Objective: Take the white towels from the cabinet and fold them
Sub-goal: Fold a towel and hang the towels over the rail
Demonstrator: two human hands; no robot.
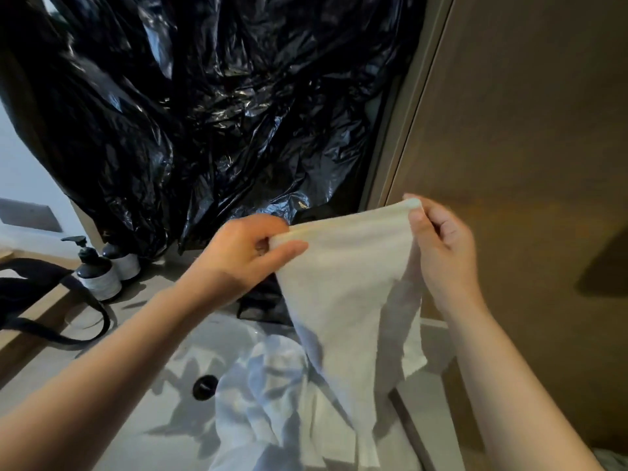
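We've got the white towel [343,287] pinched at its top corners: left hand [244,256] and right hand [441,246] level. Top edge taut between grips, length hanging straight below; both hands equally near.

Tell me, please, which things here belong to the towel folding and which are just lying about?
Job: towel, pinched by left hand and right hand; other towels in the sink.
Lying about: bottles, black bag, black plastic.

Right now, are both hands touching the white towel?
Touching. The head view shows the left hand pinching one top corner of the white towel, the right hand pinching the other.
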